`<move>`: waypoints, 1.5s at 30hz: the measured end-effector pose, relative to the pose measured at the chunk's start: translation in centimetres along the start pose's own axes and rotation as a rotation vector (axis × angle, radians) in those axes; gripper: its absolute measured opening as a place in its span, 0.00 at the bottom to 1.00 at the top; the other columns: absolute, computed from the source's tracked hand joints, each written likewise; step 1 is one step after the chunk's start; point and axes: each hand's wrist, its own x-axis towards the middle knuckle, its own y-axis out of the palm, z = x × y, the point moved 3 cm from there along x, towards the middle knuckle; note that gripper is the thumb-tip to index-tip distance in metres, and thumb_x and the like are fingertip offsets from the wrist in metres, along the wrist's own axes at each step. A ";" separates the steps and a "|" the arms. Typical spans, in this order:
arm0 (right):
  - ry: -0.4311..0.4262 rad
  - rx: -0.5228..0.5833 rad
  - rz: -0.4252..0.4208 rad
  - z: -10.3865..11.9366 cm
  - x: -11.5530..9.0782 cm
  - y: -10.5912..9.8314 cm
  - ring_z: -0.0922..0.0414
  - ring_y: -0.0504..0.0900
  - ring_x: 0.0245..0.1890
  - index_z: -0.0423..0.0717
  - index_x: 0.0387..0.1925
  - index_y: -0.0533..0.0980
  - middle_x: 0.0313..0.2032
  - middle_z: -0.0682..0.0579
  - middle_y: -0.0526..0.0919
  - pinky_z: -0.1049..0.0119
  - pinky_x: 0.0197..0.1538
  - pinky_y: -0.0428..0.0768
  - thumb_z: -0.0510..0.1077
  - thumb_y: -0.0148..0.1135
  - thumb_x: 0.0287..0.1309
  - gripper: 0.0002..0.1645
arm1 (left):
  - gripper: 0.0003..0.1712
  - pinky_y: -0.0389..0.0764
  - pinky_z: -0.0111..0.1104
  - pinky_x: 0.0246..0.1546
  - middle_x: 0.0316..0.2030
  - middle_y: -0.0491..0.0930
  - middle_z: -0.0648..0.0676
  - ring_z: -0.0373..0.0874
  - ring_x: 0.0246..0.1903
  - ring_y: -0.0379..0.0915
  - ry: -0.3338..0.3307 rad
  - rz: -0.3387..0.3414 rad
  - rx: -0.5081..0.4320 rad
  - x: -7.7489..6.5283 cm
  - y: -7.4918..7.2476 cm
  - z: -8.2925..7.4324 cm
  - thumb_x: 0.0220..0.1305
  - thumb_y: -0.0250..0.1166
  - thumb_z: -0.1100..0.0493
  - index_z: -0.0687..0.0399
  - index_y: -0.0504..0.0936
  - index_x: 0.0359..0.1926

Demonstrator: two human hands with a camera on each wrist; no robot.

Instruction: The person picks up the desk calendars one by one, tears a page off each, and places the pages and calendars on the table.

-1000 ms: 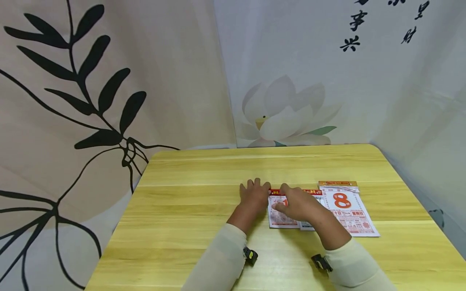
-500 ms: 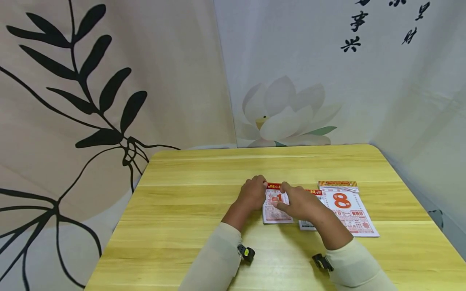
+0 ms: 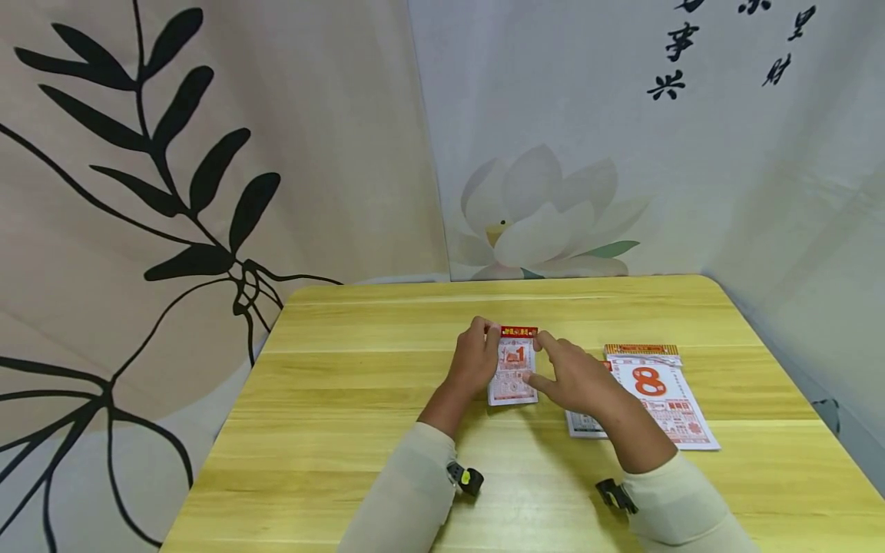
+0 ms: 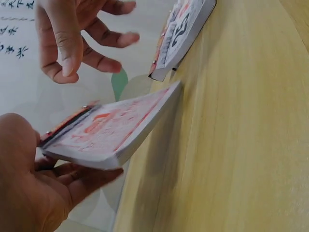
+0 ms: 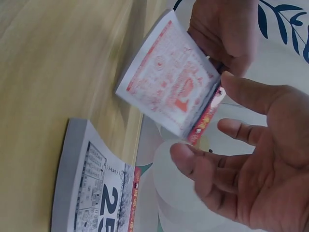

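- Now the left hand [image 3: 475,359] grips the small pad marked 1 [image 3: 510,378] by its red-topped end, fingers curled beneath.
- That pad tilts between both hands, top raised above the wooden table [image 3: 346,430].
- Close beside it, the right hand [image 3: 579,378] spreads its fingers loosely, holding nothing.
- Off right, the pad marked 25 [image 5: 104,193] lies just beside the larger pad marked 8 [image 3: 650,382].

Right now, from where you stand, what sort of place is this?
Probably a small indoor workspace screened off with cloth, though I can't be sure. Printed hangings surround a wooden table, and the person's left hand holds a small calendar over it.
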 end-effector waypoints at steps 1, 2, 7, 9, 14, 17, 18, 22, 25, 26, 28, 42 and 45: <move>0.001 0.001 -0.003 0.0 0.0 0.0 0.47 0.85 0.42 0.47 0.64 0.70 0.54 0.37 0.84 0.51 0.38 0.83 0.54 0.73 0.72 0.31 | 0.20 0.80 0.41 0.47 0.42 0.82 0.58 0.46 0.41 0.77 -0.005 -0.016 -0.013 0.0 -0.1 0.0 0.90 0.44 0.47 0.57 0.74 0.56; 0.003 0.006 -0.002 0.0 0.0 0.0 0.47 0.85 0.41 0.48 0.65 0.69 0.56 0.36 0.83 0.51 0.37 0.82 0.54 0.73 0.72 0.31 | 0.20 0.79 0.42 0.47 0.42 0.81 0.59 0.47 0.40 0.76 -0.009 -0.029 -0.027 0.0 -0.2 0.0 0.90 0.44 0.47 0.57 0.74 0.55; -0.024 0.049 -0.012 -0.2 0.1 0.0 0.45 0.86 0.44 0.48 0.68 0.67 0.58 0.34 0.84 0.50 0.39 0.83 0.54 0.71 0.74 0.32 | 0.21 0.79 0.45 0.50 0.43 0.82 0.62 0.48 0.41 0.76 -0.036 -0.060 -0.084 -0.1 -0.7 -0.1 0.90 0.44 0.47 0.59 0.75 0.56; -0.044 0.076 -0.008 -0.2 0.1 0.1 0.42 0.87 0.49 0.48 0.67 0.67 0.56 0.34 0.86 0.48 0.42 0.85 0.53 0.71 0.74 0.31 | 0.22 0.79 0.44 0.49 0.42 0.81 0.61 0.48 0.40 0.75 -0.055 -0.066 -0.119 -0.1 -0.9 -0.2 0.90 0.43 0.47 0.59 0.75 0.56; -0.083 0.157 0.021 -0.1 0.2 0.2 0.34 0.86 0.58 0.47 0.67 0.65 0.61 0.33 0.84 0.41 0.50 0.87 0.51 0.69 0.76 0.30 | 0.23 0.74 0.39 0.42 0.37 0.76 0.58 0.46 0.35 0.71 -0.101 -0.077 -0.233 -0.1 -1.7 -0.3 0.90 0.43 0.47 0.61 0.76 0.55; -0.104 0.182 0.024 0.0 0.2 0.2 0.35 0.86 0.58 0.48 0.69 0.65 0.64 0.34 0.82 0.41 0.53 0.87 0.52 0.68 0.77 0.31 | 0.24 0.75 0.36 0.42 0.38 0.77 0.59 0.45 0.36 0.73 -0.124 -0.092 -0.293 -0.1 -2.1 -0.3 0.90 0.44 0.47 0.62 0.77 0.56; -0.112 0.188 0.020 0.1 0.2 0.2 0.36 0.86 0.57 0.49 0.69 0.64 0.64 0.34 0.81 0.41 0.53 0.87 0.52 0.68 0.77 0.31 | 0.25 0.75 0.36 0.42 0.39 0.78 0.59 0.45 0.36 0.73 -0.134 -0.096 -0.311 0.0 -2.3 -0.4 0.90 0.44 0.46 0.62 0.77 0.56; -0.153 0.226 0.002 0.3 0.2 0.1 0.43 0.86 0.54 0.50 0.70 0.63 0.61 0.36 0.82 0.45 0.52 0.87 0.51 0.68 0.77 0.32 | 0.26 0.76 0.34 0.42 0.40 0.80 0.60 0.45 0.36 0.75 -0.143 -0.117 -0.348 0.2 -2.8 -0.6 0.89 0.44 0.46 0.63 0.78 0.58; -0.189 0.263 -0.015 0.2 0.2 0.1 0.45 0.86 0.53 0.51 0.71 0.62 0.59 0.36 0.83 0.49 0.51 0.87 0.49 0.68 0.77 0.32 | 0.28 0.77 0.35 0.42 0.39 0.79 0.59 0.44 0.36 0.75 -0.142 -0.115 -0.371 0.4 -3.0 -0.7 0.89 0.43 0.45 0.64 0.78 0.60; -0.196 0.272 -0.022 0.2 0.2 0.1 0.46 0.87 0.53 0.51 0.71 0.62 0.58 0.37 0.83 0.50 0.51 0.86 0.49 0.69 0.77 0.32 | 0.29 0.77 0.35 0.42 0.39 0.79 0.59 0.45 0.36 0.75 -0.145 -0.111 -0.381 0.4 -3.1 -0.7 0.89 0.43 0.44 0.64 0.77 0.61; -0.214 0.289 -0.035 0.2 0.2 0.1 0.47 0.87 0.52 0.51 0.71 0.62 0.56 0.38 0.84 0.52 0.50 0.86 0.48 0.69 0.76 0.32 | 0.30 0.78 0.36 0.45 0.40 0.79 0.58 0.45 0.38 0.75 -0.155 -0.101 -0.406 0.5 -3.2 -0.8 0.90 0.42 0.43 0.63 0.77 0.65; -0.271 0.321 -0.069 0.8 0.0 -0.1 0.48 0.88 0.51 0.55 0.72 0.67 0.51 0.44 0.87 0.40 0.51 0.86 0.46 0.72 0.73 0.33 | 0.29 0.81 0.31 0.34 0.36 0.80 0.55 0.41 0.31 0.78 -0.162 -0.090 -0.549 0.8 -4.1 -1.3 0.90 0.43 0.44 0.63 0.77 0.65; -0.298 0.317 -0.084 0.9 0.1 -0.2 0.52 0.88 0.49 0.54 0.70 0.70 0.48 0.46 0.88 0.40 0.53 0.85 0.46 0.74 0.72 0.32 | 0.29 0.81 0.31 0.34 0.36 0.79 0.54 0.42 0.31 0.78 -0.166 -0.086 -0.547 0.8 -4.2 -1.4 0.90 0.43 0.44 0.62 0.76 0.67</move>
